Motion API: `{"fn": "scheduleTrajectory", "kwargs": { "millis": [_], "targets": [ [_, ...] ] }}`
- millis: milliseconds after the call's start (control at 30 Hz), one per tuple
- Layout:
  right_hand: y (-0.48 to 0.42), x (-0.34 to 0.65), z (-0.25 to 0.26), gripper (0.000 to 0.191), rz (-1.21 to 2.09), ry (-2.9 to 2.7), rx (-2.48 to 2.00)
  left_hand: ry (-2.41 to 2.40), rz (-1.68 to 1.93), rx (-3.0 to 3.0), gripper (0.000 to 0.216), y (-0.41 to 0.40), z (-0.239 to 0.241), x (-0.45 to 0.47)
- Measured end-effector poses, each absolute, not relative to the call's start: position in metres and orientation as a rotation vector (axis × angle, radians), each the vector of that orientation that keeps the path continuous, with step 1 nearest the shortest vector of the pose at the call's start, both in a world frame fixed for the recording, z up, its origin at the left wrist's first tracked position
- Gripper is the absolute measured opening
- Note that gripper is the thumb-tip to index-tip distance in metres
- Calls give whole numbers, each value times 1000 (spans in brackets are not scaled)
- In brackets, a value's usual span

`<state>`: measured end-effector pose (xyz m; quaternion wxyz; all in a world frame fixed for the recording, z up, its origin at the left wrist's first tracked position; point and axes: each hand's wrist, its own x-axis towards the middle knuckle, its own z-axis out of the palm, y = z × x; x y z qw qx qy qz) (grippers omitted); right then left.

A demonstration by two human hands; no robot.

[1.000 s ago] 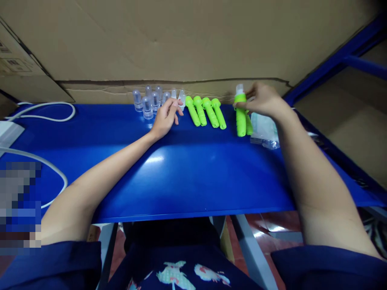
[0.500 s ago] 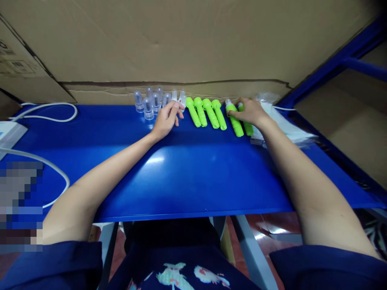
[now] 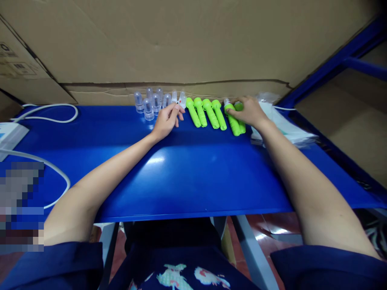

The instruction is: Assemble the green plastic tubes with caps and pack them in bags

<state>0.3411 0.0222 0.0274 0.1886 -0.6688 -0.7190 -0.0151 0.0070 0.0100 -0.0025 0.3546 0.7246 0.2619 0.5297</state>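
Beside the small white plastic pieces (image 3: 182, 99), my left hand (image 3: 165, 122) rests on the blue table with fingers loosely bent and slightly apart; nothing shows in it. My right hand (image 3: 249, 111) is closed round two bright green flashlight-shaped tubes with clear tips. The left tube (image 3: 234, 121) lies against my thumb; the right tube (image 3: 242, 127) is partly hidden under my fingers. To their left lies a row of several similar green tubes (image 3: 211, 114), side by side and tilted. Several clear plastic domed caps (image 3: 148, 108) stand upright left of my left hand.
Right of my right hand lies a stack of flat plastic bags (image 3: 286, 127). A cardboard sheet (image 3: 181, 40) walls the back of the blue table (image 3: 187, 173). A white cable (image 3: 65, 177) and a white box (image 3: 12, 137) are at the left. A blue metal frame (image 3: 335, 64) rises at the right.
My right hand has shifted slightly left, and the two green tubes under it have moved left and closed up against each other. My left hand stays in place.
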Motion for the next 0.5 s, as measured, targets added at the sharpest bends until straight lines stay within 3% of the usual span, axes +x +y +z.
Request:
{"fn": "scheduleTrajectory", "kwargs": {
  "millis": [100,300,500],
  "targets": [
    [19,342,30,36,-54,-1977,-1868,688,1360,1880,61,10,-2,7],
    [17,340,22,60,67,-1757,-2027,712,1350,1895,63,12,-4,7],
    [28,344,7,45,52,-1821,-1901,690,1360,1892,64,10,-4,7]
  ]
}}
